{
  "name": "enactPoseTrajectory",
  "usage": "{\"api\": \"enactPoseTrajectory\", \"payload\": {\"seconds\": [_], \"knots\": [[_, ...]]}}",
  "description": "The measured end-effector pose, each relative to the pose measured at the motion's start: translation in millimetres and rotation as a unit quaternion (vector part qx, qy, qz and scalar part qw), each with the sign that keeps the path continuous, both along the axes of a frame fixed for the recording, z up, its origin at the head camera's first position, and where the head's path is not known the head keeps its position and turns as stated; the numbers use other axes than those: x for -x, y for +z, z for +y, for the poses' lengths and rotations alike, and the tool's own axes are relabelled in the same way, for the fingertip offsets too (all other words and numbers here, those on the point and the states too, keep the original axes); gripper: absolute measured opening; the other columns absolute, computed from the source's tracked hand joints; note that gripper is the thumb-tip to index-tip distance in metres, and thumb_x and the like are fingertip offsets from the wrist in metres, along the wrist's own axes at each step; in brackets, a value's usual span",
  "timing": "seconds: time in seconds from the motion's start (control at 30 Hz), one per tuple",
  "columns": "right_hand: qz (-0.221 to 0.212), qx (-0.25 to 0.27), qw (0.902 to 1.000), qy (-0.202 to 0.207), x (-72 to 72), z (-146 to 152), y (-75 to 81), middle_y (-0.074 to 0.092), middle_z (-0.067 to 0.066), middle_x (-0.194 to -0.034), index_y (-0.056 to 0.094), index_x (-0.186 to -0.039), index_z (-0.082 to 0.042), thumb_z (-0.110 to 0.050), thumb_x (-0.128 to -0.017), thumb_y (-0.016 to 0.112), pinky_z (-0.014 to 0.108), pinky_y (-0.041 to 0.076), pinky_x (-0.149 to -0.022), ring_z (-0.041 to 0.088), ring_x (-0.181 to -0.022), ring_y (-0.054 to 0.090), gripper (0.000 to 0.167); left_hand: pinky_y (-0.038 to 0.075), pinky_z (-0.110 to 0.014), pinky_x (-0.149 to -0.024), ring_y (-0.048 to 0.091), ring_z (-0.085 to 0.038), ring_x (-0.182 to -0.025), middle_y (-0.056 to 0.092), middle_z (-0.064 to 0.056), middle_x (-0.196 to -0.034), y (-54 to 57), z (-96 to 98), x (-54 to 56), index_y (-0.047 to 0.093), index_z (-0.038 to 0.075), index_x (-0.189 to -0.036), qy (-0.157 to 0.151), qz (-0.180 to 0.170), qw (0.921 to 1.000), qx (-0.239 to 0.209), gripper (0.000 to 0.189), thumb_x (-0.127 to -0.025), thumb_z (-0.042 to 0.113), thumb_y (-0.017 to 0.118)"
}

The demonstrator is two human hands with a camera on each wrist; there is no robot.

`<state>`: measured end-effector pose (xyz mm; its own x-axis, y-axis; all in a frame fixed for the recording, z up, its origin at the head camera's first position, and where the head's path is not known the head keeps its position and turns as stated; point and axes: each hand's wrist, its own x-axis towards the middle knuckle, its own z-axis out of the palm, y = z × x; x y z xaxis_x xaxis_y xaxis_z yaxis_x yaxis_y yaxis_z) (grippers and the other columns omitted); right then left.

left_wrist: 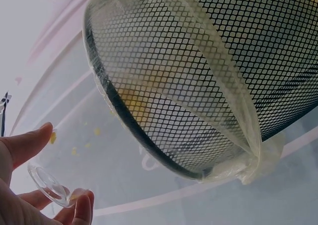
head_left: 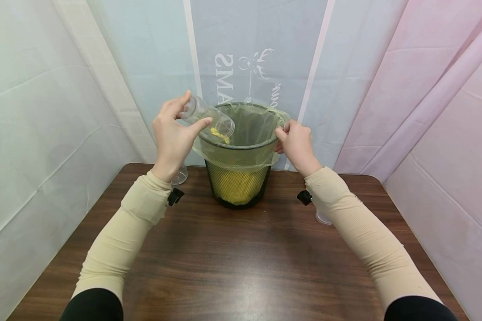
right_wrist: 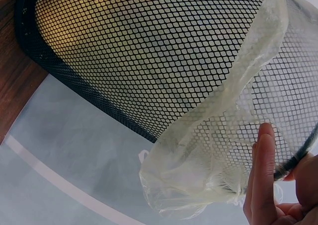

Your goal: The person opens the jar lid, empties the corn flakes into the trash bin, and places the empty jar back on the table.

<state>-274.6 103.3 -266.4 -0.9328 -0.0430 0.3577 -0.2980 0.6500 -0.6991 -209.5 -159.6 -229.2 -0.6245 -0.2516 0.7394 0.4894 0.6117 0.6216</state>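
Note:
In the head view my left hand [head_left: 172,136] grips a clear plastic jar [head_left: 201,110] between thumb and fingers. The jar lies tilted, mouth down and to the right, over the left rim of a black mesh wastebasket [head_left: 211,178]. Yellow bits [head_left: 219,134] sit by its mouth; more yellow specks [left_wrist: 74,150] show inside in the left wrist view. A pale translucent liner [head_left: 245,159] folds over the basket's rim. At the right side, my right hand [head_left: 298,145] pinches the rim and liner, its fingers [right_wrist: 267,150] lying along the outside. Through the lower mesh shows a yellow mass [head_left: 237,187].
Behind my left wrist stands another clear container [head_left: 180,174], partly hidden. A clear round piece [head_left: 324,218] lies beneath my right forearm. The brown wooden table [head_left: 241,263] carries the basket near its far edge, with a printed curtain [head_left: 257,26] hanging behind.

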Motion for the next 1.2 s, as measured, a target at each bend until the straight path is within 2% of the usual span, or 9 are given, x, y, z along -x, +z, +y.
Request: {"api": "enactPoseTrajectory", "payload": {"seconds": [0.27, 0.6, 0.73, 0.87, 0.97, 1.2], "knots": [[0.000, -0.003, 1.0000, 0.000, -0.1, 0.2, 0.0, 0.070, 0.017, -0.069, 0.050, -0.081, -0.006, -0.025, -0.095, 0.045, 0.028, 0.056, -0.051, 0.017, -0.053, 0.068, 0.024, 0.048, -0.022, -0.082, 0.059, -0.013, -0.097, 0.065, -0.008, -0.118, 2.2, -1.4, 5.9, 0.062, 0.010, -0.125, 0.003, -0.020, 0.9997, -0.016, 0.067, -0.065, 0.031, 0.087], [-0.002, -0.011, 0.9999, 0.001, -0.3, -0.1, 0.4, 0.070, 0.016, -0.070, 0.050, -0.082, -0.006, -0.026, -0.095, 0.043, 0.026, 0.055, -0.051, 0.017, -0.055, 0.068, 0.025, 0.049, -0.019, -0.073, 0.062, -0.011, -0.084, 0.068, -0.004, -0.111, -1.8, -7.2, 18.8, 0.066, 0.015, -0.121, 0.008, -0.060, 0.9957, -0.069, 0.066, -0.067, 0.047, 0.082], [-0.003, -0.008, 1.0000, 0.001, 0.0, -0.5, 0.1, 0.070, 0.015, -0.070, 0.050, -0.082, -0.006, -0.026, -0.095, 0.043, 0.026, 0.055, -0.051, 0.017, -0.055, 0.068, 0.024, 0.048, -0.021, -0.073, 0.061, -0.010, -0.081, 0.070, -0.001, -0.101, -5.4, -11.0, 25.9, 0.069, 0.016, -0.115, -0.002, -0.094, 0.9894, -0.111, 0.064, -0.066, 0.054, 0.080], [-0.001, -0.009, 1.0000, 0.000, -0.1, -0.5, 0.3, 0.070, 0.015, -0.070, 0.049, -0.081, -0.006, -0.025, -0.094, 0.043, 0.026, 0.055, -0.051, 0.017, -0.055, 0.068, 0.024, 0.045, -0.023, -0.072, 0.058, -0.008, -0.080, 0.065, 0.004, -0.087, -7.9, -13.1, 31.0, 0.070, 0.014, -0.109, -0.007, -0.127, 0.9812, -0.146, 0.060, -0.067, 0.056, 0.078], [-0.002, -0.008, 1.0000, 0.002, -0.3, -0.5, 0.7, 0.070, 0.015, -0.070, 0.049, -0.081, -0.006, -0.025, -0.094, 0.043, 0.028, 0.056, -0.052, 0.017, -0.054, 0.068, 0.024, 0.045, -0.023, -0.071, 0.058, -0.009, -0.080, 0.065, 0.003, -0.086, -8.8, -13.5, 32.5, 0.070, 0.013, -0.109, -0.005, -0.130, 0.9805, -0.147, 0.060, -0.068, 0.056, 0.077], [-0.006, -0.004, 1.0000, 0.005, -0.2, 0.4, 1.2, 0.070, 0.016, -0.069, 0.049, -0.080, -0.005, -0.025, -0.095, 0.043, 0.026, 0.055, -0.051, 0.017, -0.054, 0.068, 0.025, 0.048, -0.021, -0.071, 0.061, -0.009, -0.080, 0.069, -0.005, -0.106, -7.2, -9.8, 31.5, 0.067, 0.017, -0.119, -0.001, -0.109, 0.9880, -0.109, 0.065, -0.068, 0.054, 0.078]]}}
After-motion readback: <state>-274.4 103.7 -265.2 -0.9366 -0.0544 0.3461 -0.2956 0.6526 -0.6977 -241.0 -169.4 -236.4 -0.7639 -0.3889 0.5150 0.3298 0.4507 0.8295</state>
